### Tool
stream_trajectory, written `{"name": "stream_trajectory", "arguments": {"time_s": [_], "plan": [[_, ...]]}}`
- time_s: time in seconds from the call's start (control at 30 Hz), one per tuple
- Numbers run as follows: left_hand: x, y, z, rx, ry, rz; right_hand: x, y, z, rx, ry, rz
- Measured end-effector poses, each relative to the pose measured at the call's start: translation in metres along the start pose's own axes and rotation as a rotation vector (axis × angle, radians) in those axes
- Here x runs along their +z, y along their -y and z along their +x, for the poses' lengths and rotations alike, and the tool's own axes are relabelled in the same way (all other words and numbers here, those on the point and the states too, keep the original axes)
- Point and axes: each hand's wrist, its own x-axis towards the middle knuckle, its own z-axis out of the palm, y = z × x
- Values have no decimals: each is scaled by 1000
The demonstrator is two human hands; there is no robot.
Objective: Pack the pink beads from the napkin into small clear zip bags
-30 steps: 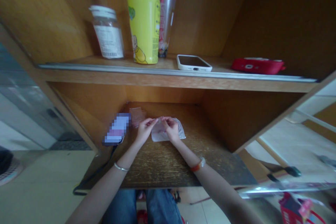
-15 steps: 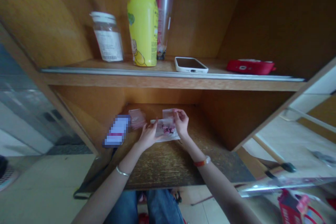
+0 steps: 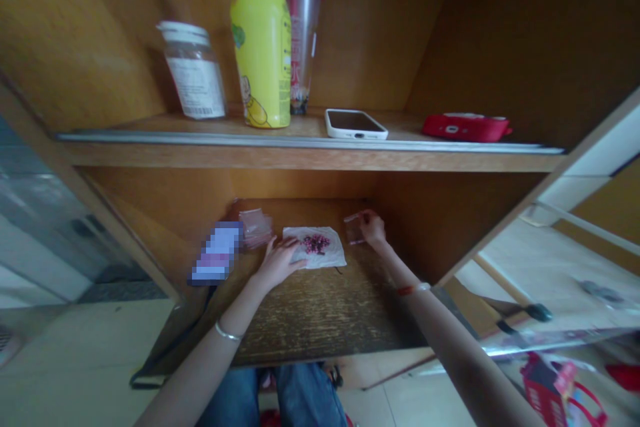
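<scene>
A white sheet of paper or tissue (image 3: 331, 258) lies on the desk, with a small pile of pink and dark beads (image 3: 317, 244) on it. My left hand (image 3: 281, 260) rests at the sheet's left edge, its fingers apart and reaching toward the beads. Off to the right of the sheet, my right hand (image 3: 374, 227) pinches the edge of a small clear plastic bag (image 3: 353, 231) close to the desk surface. Whether the bag contains anything is too faint to tell. Left of the sheet lies a stack of similar clear bags (image 3: 256, 227).
A phone with a blurred screen (image 3: 217, 253) leans at the left. On the shelf above stand a white-capped jar (image 3: 195, 73), a yellow bottle (image 3: 263, 47), a cup with a straw (image 3: 305, 40), a white-cased phone (image 3: 356, 124) and a red case (image 3: 466, 127).
My right hand has carried the small bag from above the sheet over to the right, uncovering the beads. My left hand stays at the sheet's left edge. The view has shifted slightly.
</scene>
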Motion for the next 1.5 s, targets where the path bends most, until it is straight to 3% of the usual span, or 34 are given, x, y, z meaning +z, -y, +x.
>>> {"name": "stream_trajectory", "arguments": {"time_s": [0.1, 0.23, 0.37, 0.57, 0.8, 1.0, 1.27, 1.37, 1.5], "plan": [[-2, -1, -1, -6, -13, -5, -1, 8, -7, 92, 94, -298], [-5, -6, 0, -11, -42, 3, 1, 16, -13, 73, 199, -522], [-9, -9, 2, -64, -97, 35, 6, 15, -15, 25, 184, -625], [-17, -1, 4, -333, -354, 209, 5, 12, -17, 4, 146, -644], [-15, 8, 2, -546, -388, 306, -4, 21, -22, -27, -52, -502], [-9, 14, 1, -512, -325, 339, -8, 27, -28, -86, -103, -328], [-14, 10, 4, -531, -399, 270, -9, 41, -40, -203, -112, -164], [-18, 5, 6, -475, -527, 185, -7, 47, -46, -271, -81, -72], [-21, -2, 6, -241, -610, 86, -2, 60, -61, -459, 19, 99]]}}
